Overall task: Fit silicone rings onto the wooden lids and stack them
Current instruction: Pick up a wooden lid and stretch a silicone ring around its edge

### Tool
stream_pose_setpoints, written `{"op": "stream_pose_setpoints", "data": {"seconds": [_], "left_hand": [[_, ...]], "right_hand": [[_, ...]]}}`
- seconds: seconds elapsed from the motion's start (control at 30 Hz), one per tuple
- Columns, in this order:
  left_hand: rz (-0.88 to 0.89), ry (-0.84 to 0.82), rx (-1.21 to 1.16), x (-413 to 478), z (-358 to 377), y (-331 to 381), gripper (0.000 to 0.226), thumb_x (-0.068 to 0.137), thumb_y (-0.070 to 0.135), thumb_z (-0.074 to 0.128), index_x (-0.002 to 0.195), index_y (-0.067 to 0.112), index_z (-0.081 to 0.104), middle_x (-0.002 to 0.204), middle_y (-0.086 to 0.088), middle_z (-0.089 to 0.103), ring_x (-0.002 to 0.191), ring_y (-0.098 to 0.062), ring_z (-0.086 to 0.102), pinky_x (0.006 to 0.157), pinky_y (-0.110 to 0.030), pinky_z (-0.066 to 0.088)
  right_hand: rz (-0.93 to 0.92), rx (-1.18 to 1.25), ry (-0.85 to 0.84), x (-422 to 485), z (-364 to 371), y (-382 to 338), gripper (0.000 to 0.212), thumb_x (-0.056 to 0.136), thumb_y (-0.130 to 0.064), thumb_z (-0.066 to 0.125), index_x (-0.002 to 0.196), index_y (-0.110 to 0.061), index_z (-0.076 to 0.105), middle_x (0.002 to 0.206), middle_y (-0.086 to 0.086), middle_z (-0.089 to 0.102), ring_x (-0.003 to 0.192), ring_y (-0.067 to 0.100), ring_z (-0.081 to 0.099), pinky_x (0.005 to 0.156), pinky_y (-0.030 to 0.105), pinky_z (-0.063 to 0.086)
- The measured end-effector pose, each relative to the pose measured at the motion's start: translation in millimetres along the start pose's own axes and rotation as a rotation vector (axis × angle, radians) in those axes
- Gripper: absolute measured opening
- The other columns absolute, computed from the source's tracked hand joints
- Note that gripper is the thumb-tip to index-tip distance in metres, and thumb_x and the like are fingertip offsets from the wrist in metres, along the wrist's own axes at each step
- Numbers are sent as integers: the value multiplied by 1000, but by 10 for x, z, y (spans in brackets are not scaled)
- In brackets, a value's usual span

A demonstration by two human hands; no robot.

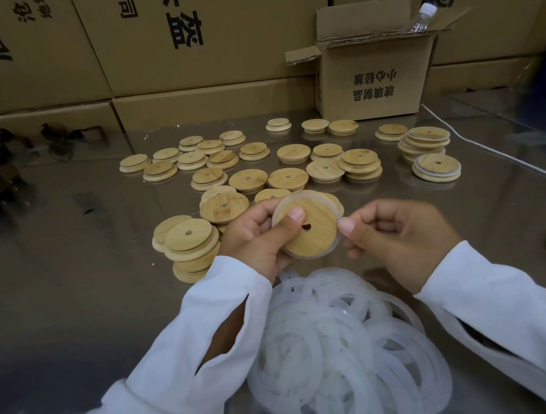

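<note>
**Wooden lid with a ring round its rim, held in both hands above the table**

The round, pale-brown wooden lid with a small centre hole is held tilted at near centre, with a translucent white silicone ring round its edge. The left hand grips it from the left, thumb pressed on the top face and fingers curled beneath. The right hand pinches the ring at the lid's right edge. Nearer lies a heap of loose white rings on the shiny metal table. A stack of bare lids stands just left, and more scattered lids lie farther off. At far right sit ringed lids in a low pile, beside a white cable. Beyond is an open cardboard box holding a clear plastic bottle.
</note>
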State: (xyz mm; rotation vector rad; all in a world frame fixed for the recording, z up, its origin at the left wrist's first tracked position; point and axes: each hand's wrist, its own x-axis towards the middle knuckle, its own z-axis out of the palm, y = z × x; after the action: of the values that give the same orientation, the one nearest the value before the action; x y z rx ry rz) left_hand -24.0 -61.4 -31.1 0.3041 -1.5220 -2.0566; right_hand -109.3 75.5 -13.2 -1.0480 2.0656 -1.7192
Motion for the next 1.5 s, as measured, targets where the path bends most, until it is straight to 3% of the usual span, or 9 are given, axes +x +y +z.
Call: {"op": "stream_pose_setpoints", "data": {"seconds": [0.13,0.27,0.4,0.63,1.0,1.23,1.3,1.4,1.5], "left_hand": [[1,25,-1,10,-10,-20,32,62,19,61,91,7,63,79,-5,70,75,-16,68,67,-35,59],[21,28,39,6,-16,-43,34,60,22,63,91,9,63,78,-4,71,77,-17,67,70,-36,58],[25,34,59,17,-14,-59,27,62,20,64,88,12,64,75,-1,72,74,-14,68,65,-31,58],[-61,56,38,4,25,-53,14,76,18,63,87,10,65,70,0,71,70,-15,68,57,-33,59],[-121,51,24,-33,48,-69,14,84,17,58,89,5,63,75,-7,70,68,-18,70,51,-26,55],[-52,104,-77,13,48,-54,10,76,8,60,87,7,59,69,-3,71,68,-17,69,58,-30,58],[-12,84,-78,7,45,-43,19,68,11,63,86,5,59,69,-5,72,67,-16,70,59,-30,58],[30,76,-53,-6,35,-36,29,58,16,65,84,5,58,68,-6,71,66,-16,69,61,-32,59],[46,64,-46,-6,31,-34,31,57,17,65,84,5,58,67,-5,71,66,-15,69,62,-33,59]], "right_hand": [[122,138,-68,13,8,25,9,77,-14,66,69,-16,67,61,0,69,57,10,64,71,34,52],[171,165,-88,27,5,42,17,77,-7,66,63,-17,68,61,2,68,57,12,64,68,25,53],[163,140,-40,43,-1,58,7,76,-10,68,76,-16,65,60,2,68,55,11,63,72,35,51],[235,222,-156,40,8,40,37,53,-34,68,79,-8,67,65,4,70,57,15,64,69,25,54],[309,273,-123,47,0,29,46,47,-35,70,83,-6,67,59,3,68,49,12,59,66,29,51],[184,151,62,38,20,67,5,73,-17,72,72,-16,68,64,3,71,55,14,65,75,45,53],[155,140,85,25,37,70,8,74,-15,72,67,-18,68,62,3,71,54,12,65,72,39,54],[85,140,102,19,45,66,13,74,-10,72,66,-19,67,59,-1,70,51,7,63,57,18,51],[73,166,73,38,22,60,13,72,-9,72,65,-19,68,60,-4,69,55,5,62,58,11,50]]}}
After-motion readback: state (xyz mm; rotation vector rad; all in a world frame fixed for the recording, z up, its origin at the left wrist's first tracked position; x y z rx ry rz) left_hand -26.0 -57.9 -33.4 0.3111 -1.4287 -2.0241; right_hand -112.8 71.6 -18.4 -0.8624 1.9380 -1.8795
